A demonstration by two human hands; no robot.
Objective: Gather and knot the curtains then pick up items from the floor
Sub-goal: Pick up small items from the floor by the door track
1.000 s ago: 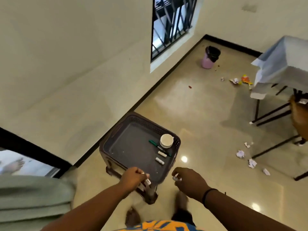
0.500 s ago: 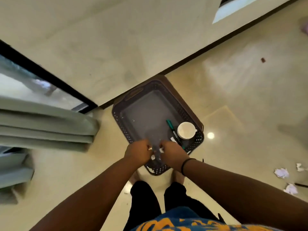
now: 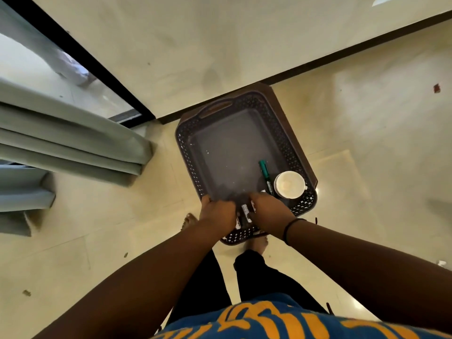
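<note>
The floor lies open to the right of the right hand, with only a small red scrap far off. To the left of the left hand the grey curtains hang in folds, their hem just above the floor and apparently not yet knotted.

Straight ahead of both hands, the dark perforated basket stands raised on a stand by the wall's black skirting; the bare part of its bottom lies beyond the knuckles. Just past the right hand sit a white round lid and a green marker, touching.

The left hand and right hand are curled over the near rim. Between them are small white items; which hand pinches them I cannot tell. Releasing low over the bottom would probably keep them from bouncing out through the near wall.
</note>
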